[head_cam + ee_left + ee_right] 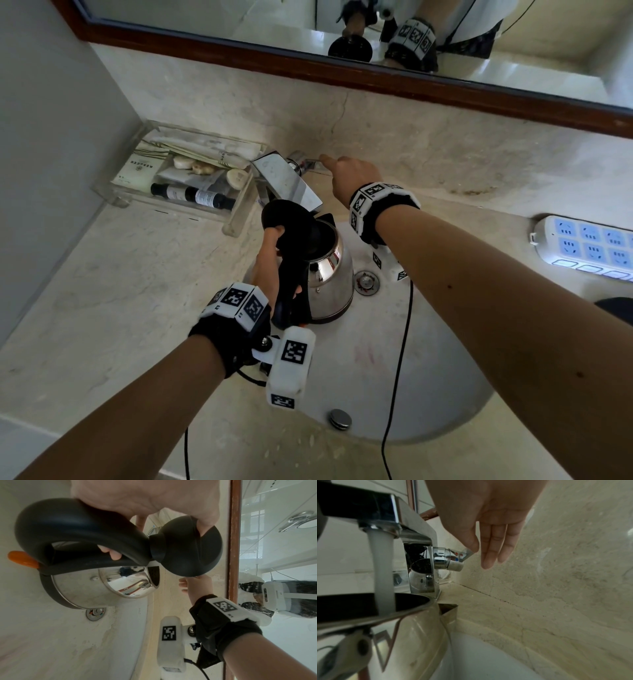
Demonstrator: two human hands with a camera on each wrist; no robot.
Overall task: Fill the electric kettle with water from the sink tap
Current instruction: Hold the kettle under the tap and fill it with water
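Observation:
The steel electric kettle (330, 274) hangs in the white sink basin (411, 377) under the chrome tap (287, 181). My left hand (270, 260) grips its black handle (77, 534), and the thumb holds the black lid (188, 547) tipped open. A white stream of water (382, 568) runs from the spout into the kettle's mouth (359, 605). My right hand (352, 178) is behind the tap, fingers straight, one fingertip touching the end of the tap lever (464, 554). An orange switch (22, 559) sits below the handle.
A clear tray of toiletries (113, 200) stands left of the tap. A white power strip (589, 246) lies on the counter at right. The drain (366, 282) is beside the kettle. A black cable (397, 359) crosses the basin. A brown-framed mirror (342, 72) runs above.

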